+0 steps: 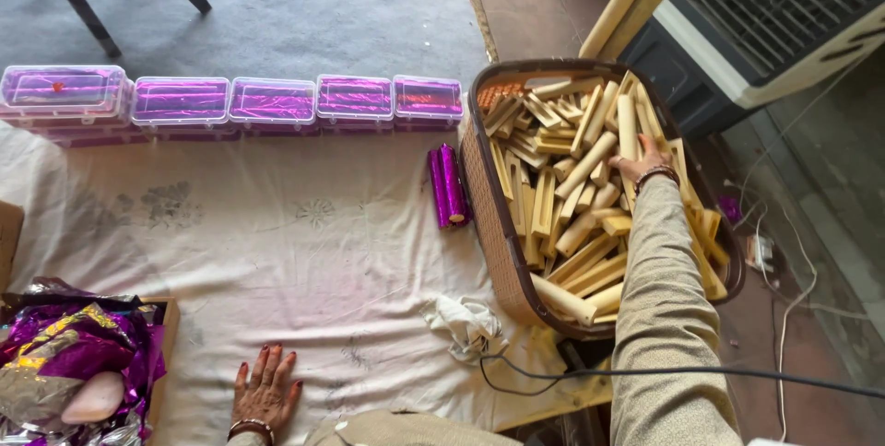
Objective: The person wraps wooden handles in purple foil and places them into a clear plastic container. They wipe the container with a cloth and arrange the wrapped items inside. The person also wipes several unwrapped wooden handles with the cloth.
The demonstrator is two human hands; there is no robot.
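Right hand (645,162) reaches into the brown basket (493,225), fingers spread on the pale wooden sticks (581,216), gripping none. Left hand (265,389) lies flat, open, on the white cloth (304,243), well apart from the sticks.

Premises are presenting as a home-based craft and packing workspace, set up at floor level. A white cloth (304,243) is covering the work area; a wicker basket (489,216) is holding cut bamboo pieces (581,170); clear lidded boxes (267,100) are lining the edge; an air cooler (765,13) is standing nearby.
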